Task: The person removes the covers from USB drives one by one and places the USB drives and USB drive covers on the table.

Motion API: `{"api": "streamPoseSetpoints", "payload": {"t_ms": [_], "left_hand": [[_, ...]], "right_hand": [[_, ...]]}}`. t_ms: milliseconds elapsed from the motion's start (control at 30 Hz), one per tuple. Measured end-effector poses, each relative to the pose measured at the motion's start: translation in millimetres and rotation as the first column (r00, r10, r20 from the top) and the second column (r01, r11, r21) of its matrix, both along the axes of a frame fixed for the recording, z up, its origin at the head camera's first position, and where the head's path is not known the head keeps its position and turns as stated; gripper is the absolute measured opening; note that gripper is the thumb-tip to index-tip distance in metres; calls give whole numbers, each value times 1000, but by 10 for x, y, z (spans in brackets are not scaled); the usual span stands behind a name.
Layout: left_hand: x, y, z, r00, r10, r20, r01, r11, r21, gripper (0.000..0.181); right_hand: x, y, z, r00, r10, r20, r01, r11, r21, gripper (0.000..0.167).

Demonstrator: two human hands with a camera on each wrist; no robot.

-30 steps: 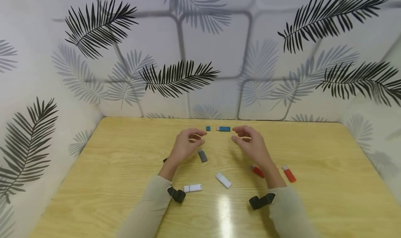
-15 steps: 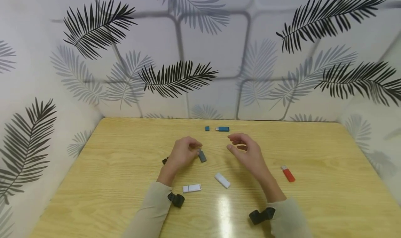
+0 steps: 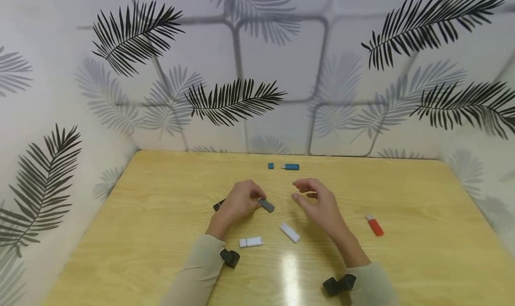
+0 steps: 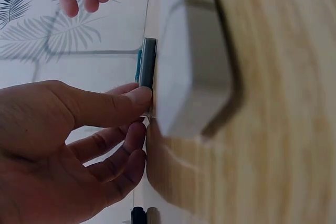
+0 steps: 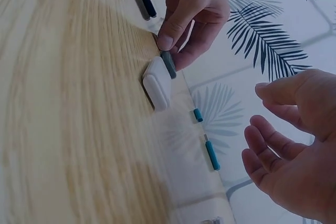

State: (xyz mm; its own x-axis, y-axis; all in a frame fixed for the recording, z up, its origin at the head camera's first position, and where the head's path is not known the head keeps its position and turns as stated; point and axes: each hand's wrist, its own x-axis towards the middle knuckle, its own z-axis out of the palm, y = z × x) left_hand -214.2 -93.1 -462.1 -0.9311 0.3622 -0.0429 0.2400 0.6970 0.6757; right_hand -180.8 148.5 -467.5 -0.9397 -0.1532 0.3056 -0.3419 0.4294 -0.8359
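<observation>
My left hand (image 3: 241,198) pinches one end of a grey USB stick (image 3: 267,205) between thumb and fingers, low over the wooden table. The left wrist view shows the thumb on the near end of the grey USB stick (image 4: 148,61). To the right, my right hand (image 3: 319,205) hovers with fingers loosely bent and holds nothing. Nearest to it lies a white USB stick (image 3: 289,232). Partly covered by the left hand is a black USB stick (image 3: 219,204).
At the back of the table (image 3: 161,176) lie a blue USB stick (image 3: 290,167) and its separate blue cap (image 3: 271,166). Another white USB stick (image 3: 251,242) is near the left wrist. On the right rests a red USB stick (image 3: 375,225), its connector bare. A patterned wall stands behind.
My left hand has come down from near the blue cap and taken hold of the grey USB stick, which has turned. The right hand has drawn back slightly; its forearm hides a second red stick.
</observation>
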Motion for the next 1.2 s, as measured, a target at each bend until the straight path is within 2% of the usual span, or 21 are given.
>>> {"api": "streamPoseSetpoints", "payload": {"t_ms": [167,400,533,700,800,967,1200], "left_hand": [[29,30,4,1000,-15,-2,15,1000,-1,10],[56,46,18,1000,-12,-13,12,999,30,10],[90,40,42,999,-31,-42,35,996,87,11],[168,14,34,998,-34,-44,43,973,228,13],[209,5,13,998,-35,-45,46,959,279,13],[243,15,-3,997,-35,-71,56,943,327,13],[272,67,35,997,-39,-70,62,925,374,15]], "right_hand": [[46,-15,44,998,5,-70,-4,1000,22,28],[95,-94,50,991,36,-127,-30,998,56,34],[100,-123,21,988,56,-147,-42,995,95,36],[97,-131,3,984,89,-152,-70,989,129,34],[109,-138,7,983,117,-144,-97,986,134,33],[129,-162,6,979,154,-136,-135,981,141,34],[146,-135,16,986,127,-110,-108,980,167,27]]}}
